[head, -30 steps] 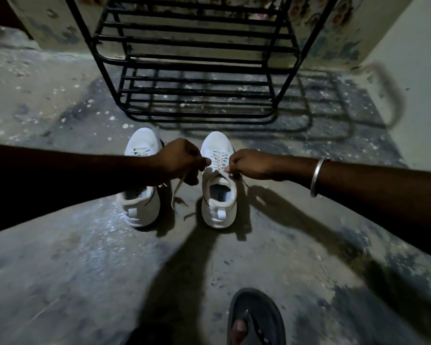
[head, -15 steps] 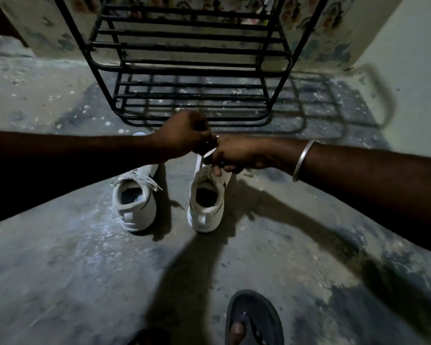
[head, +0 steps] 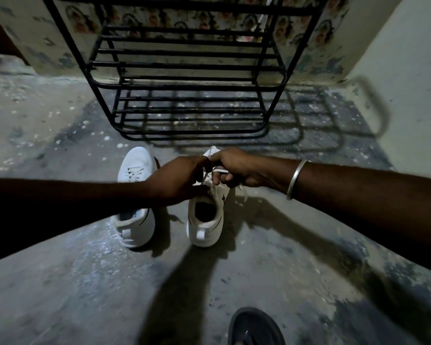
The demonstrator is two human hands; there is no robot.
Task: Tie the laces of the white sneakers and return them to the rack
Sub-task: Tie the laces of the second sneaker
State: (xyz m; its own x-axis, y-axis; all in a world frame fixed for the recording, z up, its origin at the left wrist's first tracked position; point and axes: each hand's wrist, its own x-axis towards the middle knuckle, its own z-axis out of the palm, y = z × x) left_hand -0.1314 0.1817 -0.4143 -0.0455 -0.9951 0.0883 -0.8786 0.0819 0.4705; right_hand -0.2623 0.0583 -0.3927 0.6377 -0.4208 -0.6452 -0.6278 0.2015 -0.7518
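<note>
Head view: right sneaker [head: 205, 220] on floor [head: 271, 257] before rack [head: 184, 85], left sneaker [head: 135, 195] beside; both hands, left hand [head: 178, 181] and right hand [head: 234, 170], pinch its limp lace [head: 218, 170]; soft, light, likely best held near ends.

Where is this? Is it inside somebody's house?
Probably a corner inside a home, near where shoes are kept. A black metal shoe rack stands against a flower-patterned wall, the concrete floor is bare and worn, and white sneakers sit before the rack.
</note>
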